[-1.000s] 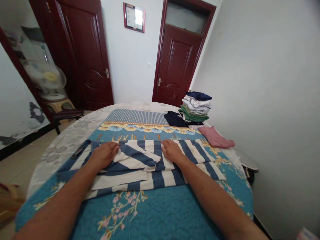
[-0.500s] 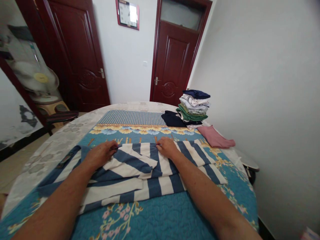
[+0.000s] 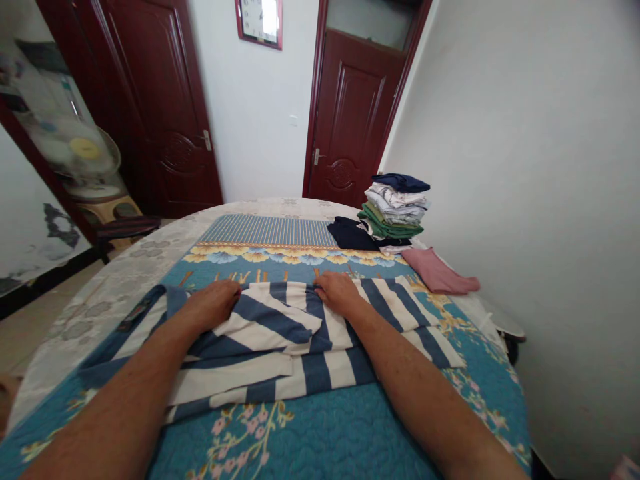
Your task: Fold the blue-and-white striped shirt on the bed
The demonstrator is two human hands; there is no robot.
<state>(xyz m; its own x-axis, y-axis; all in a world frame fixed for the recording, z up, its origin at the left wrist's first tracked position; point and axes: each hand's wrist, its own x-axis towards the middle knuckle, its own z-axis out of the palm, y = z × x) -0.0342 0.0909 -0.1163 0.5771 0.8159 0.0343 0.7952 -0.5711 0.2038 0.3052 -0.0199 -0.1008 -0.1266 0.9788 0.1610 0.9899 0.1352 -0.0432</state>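
A blue-and-white striped shirt [image 3: 280,327] lies partly folded across the quilted cloth, its collar end toward the left. My left hand [image 3: 217,303] is closed on the shirt's far edge, left of the middle. Further right along the same edge, my right hand [image 3: 335,291] pinches the fabric with thumb and fingers. One sleeve lies folded over the body between the two hands. My left forearm covers part of the collar end, and my right forearm crosses the right part of the shirt.
A teal floral quilted cloth [image 3: 325,427] covers much of the round table [image 3: 125,267]. At the back right stands a stack of folded clothes [image 3: 397,207], with a dark folded garment [image 3: 350,233] beside it. A pink garment [image 3: 440,270] lies near the right edge, by the wall.
The camera view has shifted slightly. Both hands stay on the shirt's far edge, with the fabric between them a little more bunched near my right hand.
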